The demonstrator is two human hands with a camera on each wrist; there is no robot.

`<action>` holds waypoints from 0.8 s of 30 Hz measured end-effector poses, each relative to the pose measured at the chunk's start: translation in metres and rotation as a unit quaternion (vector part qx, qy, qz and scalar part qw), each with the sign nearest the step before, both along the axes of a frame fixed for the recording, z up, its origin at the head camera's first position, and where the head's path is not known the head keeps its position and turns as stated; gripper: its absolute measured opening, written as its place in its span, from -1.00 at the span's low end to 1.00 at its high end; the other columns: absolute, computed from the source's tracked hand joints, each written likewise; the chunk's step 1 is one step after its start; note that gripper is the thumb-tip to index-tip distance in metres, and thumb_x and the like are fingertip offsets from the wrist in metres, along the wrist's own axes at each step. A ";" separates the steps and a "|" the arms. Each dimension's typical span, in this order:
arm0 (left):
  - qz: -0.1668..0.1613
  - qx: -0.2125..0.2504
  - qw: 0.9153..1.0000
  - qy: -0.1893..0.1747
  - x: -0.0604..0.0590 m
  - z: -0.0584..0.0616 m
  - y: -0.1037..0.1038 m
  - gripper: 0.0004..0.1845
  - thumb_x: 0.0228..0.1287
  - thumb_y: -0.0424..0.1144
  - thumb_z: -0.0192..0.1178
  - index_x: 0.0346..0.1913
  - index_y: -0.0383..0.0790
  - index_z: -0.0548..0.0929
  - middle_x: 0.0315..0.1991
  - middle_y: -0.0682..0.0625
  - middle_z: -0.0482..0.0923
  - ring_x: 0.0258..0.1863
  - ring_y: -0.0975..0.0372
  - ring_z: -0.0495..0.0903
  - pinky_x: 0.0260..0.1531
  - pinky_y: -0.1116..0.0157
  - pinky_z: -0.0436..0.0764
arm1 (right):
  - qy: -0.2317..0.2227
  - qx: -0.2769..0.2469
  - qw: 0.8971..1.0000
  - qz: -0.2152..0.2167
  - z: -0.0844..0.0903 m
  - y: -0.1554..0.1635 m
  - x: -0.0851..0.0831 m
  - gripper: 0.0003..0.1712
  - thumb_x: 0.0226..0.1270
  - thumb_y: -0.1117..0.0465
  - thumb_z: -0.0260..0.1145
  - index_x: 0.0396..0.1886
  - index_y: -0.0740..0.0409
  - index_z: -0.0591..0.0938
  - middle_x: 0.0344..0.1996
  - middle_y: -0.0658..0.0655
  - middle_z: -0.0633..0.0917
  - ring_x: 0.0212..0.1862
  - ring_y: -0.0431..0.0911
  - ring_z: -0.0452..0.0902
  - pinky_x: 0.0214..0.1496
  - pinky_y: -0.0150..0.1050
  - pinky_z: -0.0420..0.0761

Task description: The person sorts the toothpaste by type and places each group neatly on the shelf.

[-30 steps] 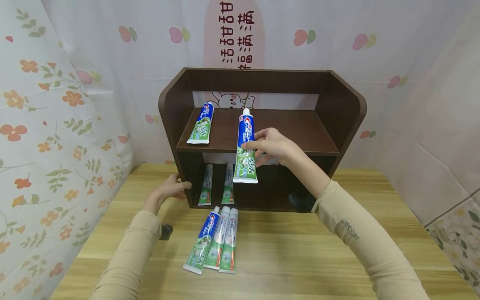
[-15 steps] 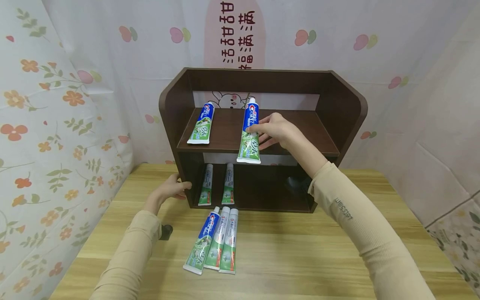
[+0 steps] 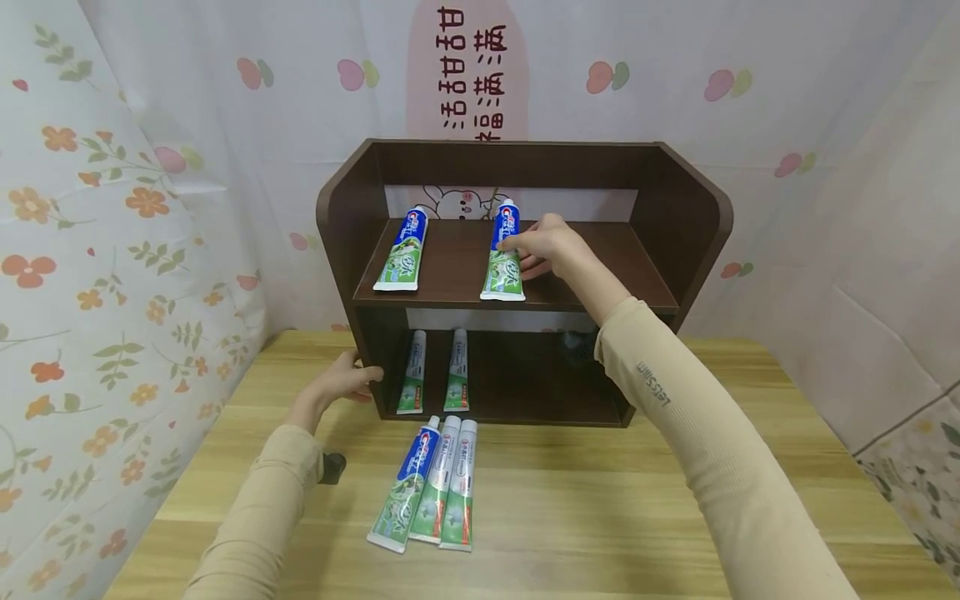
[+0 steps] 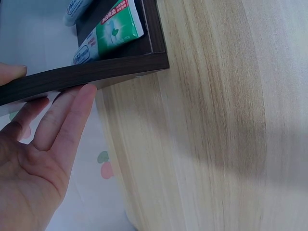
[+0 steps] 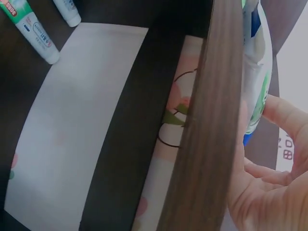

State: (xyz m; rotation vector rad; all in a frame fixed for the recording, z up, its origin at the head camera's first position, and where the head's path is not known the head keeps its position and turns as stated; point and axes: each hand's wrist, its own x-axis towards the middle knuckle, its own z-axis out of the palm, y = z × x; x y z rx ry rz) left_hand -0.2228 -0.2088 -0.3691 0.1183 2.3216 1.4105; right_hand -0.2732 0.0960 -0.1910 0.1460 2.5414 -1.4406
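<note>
My right hand point(image 3: 551, 246) pinches a blue and green toothpaste tube point(image 3: 504, 268) by its right edge, low over the upper board of the dark brown shelf point(image 3: 585, 258). Whether the tube touches the board I cannot tell. In the right wrist view, the tube point(image 5: 257, 72) shows edge-on beyond the board, thumb and fingers about it. Another such toothpaste tube point(image 3: 403, 250) lies on the upper board's left. My left hand point(image 3: 343, 379) holds the shelf's left side panel; in the left wrist view, fingers point(image 4: 67, 113) lie along its outer face and the thumb tip is opposite.
Two white and green toothpaste tubes point(image 3: 456, 371) lie in the lower compartment's left part. On the wooden table point(image 3: 570, 508) before the shelf, a blue and green tube point(image 3: 405, 487) lies beside two white and green tubes point(image 3: 459, 492). A patterned curtain point(image 3: 285, 108) hangs behind.
My right hand has brought the toothpaste tube back and slightly right, from in front of the shelf to over its upper board. My left hand stays on the side panel.
</note>
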 end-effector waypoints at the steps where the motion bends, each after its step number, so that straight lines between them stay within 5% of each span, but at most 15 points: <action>1: -0.001 0.001 1.000 0.000 0.000 0.000 0.000 -0.08 0.18 -0.12 0.04 0.32 -0.65 -0.23 0.24 -0.59 0.04 0.06 -0.21 0.44 -0.09 0.13 0.63 | 0.000 0.001 1.000 -0.003 -0.001 0.000 -0.001 -0.38 0.16 0.12 0.28 0.13 0.32 0.29 -0.35 0.11 0.51 -0.54 -0.22 0.51 -0.35 -0.30 0.69; 9: 0.011 -0.019 1.000 -0.012 -0.001 0.002 0.002 -0.13 0.23 -0.18 -0.05 0.33 -0.62 -0.32 0.30 -0.56 -0.05 0.16 -0.24 0.34 -0.03 0.11 0.60 | 0.019 0.038 0.999 -0.019 -0.004 -0.003 -0.003 -0.33 0.14 0.05 0.30 0.16 0.32 0.34 -0.12 0.18 0.51 -0.27 -0.11 0.51 -0.15 -0.27 0.67; 17: 0.011 -0.020 1.000 -0.013 -0.001 0.000 0.003 -0.16 0.26 -0.20 -0.07 0.34 -0.60 -0.30 0.30 -0.54 -0.03 0.17 -0.25 0.32 -0.01 0.10 0.59 | 0.027 0.098 0.994 -0.035 -0.009 -0.006 -0.001 -0.34 0.17 -0.05 0.25 0.11 0.32 0.39 -0.09 0.18 0.52 -0.29 -0.15 0.50 -0.18 -0.35 0.65; 24: 0.013 -0.016 1.000 -0.017 -0.001 -0.001 0.004 -0.16 0.26 -0.20 -0.07 0.34 -0.59 -0.32 0.30 -0.54 -0.04 0.18 -0.25 0.31 -0.01 0.10 0.59 | 0.023 0.034 0.999 -0.024 -0.006 -0.001 0.009 -0.33 0.25 -0.01 0.18 0.17 0.36 0.29 -0.12 0.20 0.54 -0.34 -0.19 0.54 -0.31 -0.43 0.66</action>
